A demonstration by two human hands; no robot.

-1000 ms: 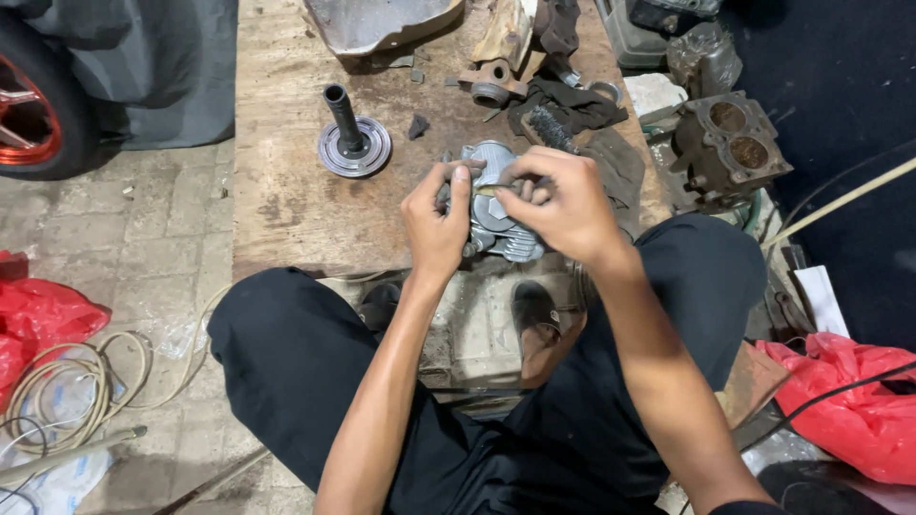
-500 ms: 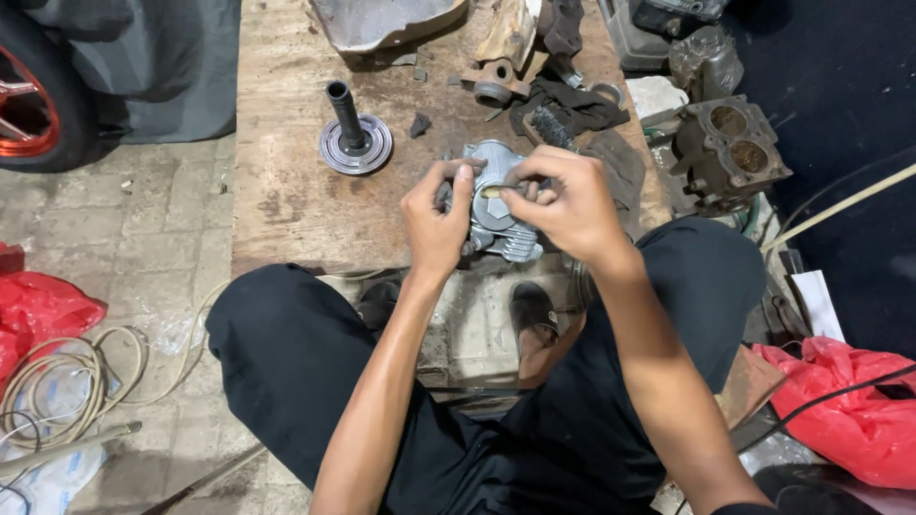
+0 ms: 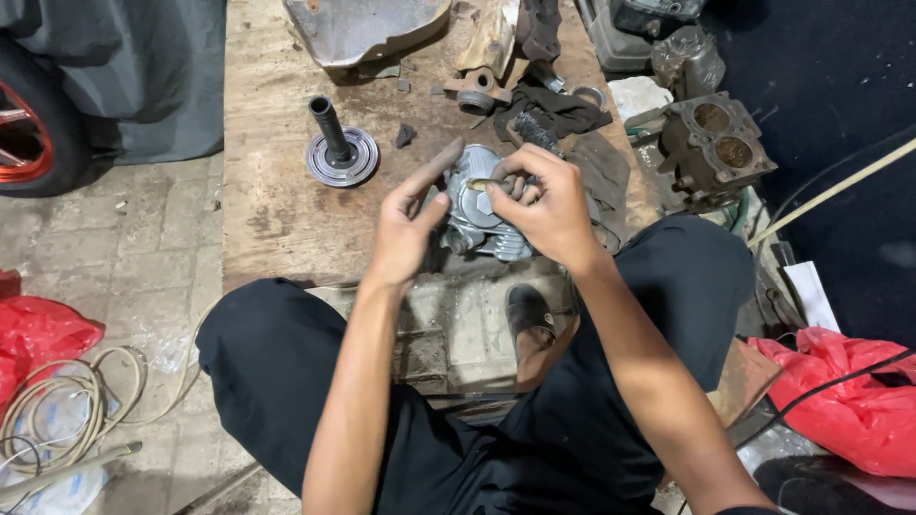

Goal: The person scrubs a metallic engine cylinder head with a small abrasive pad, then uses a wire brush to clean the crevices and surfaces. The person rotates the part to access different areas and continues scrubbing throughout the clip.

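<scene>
Sitting cross-legged at a low wooden desk (image 3: 277, 210), a person is working on one grey finned cylinder head (image 3: 475, 221) at the desk's near edge, between the two hands. The right hand (image 3: 549, 205) is pinching one thin brass-coloured pin (image 3: 489, 183) against the top of the head, fingers curled tight. The left hand (image 3: 405, 229) is spread wide beside the part, index finger stretched out, palm touching its left side. Farther up the desk one flanged shaft (image 3: 339, 148) is standing upright. One two-bore engine block (image 3: 714, 148) is lying to the right, and two red plastic bags (image 3: 840, 401) are flanking the person on the floor.
</scene>
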